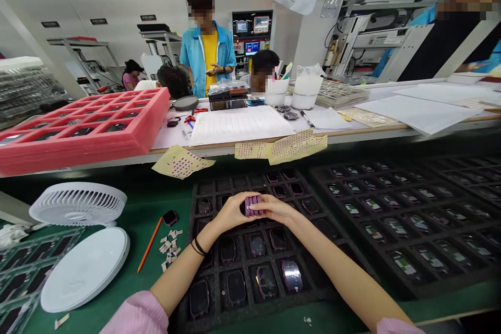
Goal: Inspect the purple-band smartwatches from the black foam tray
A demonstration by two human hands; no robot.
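- Two bare hands meet over a black compartment tray (219, 185): the left hand (230, 212) and right hand (276, 207) clench a small purple object (253, 206), their grip closed on it from either side.
- The object sits above the tray's far rows. Its long axis seems to run crosswise, from hand to hand, but fingers hide its ends.
- Most visible tray cells hold dark watch bodies (237, 287); one (291, 275) shows a shiny silver face.
- A second black tray (324, 172) on the right holds watch bodies with colored labels (405, 266). No such labels show in the nearer tray.
- On the green bench (156, 203) to the left lie a white fan (78, 203), an orange pen (148, 245) and sticker scraps (169, 245).
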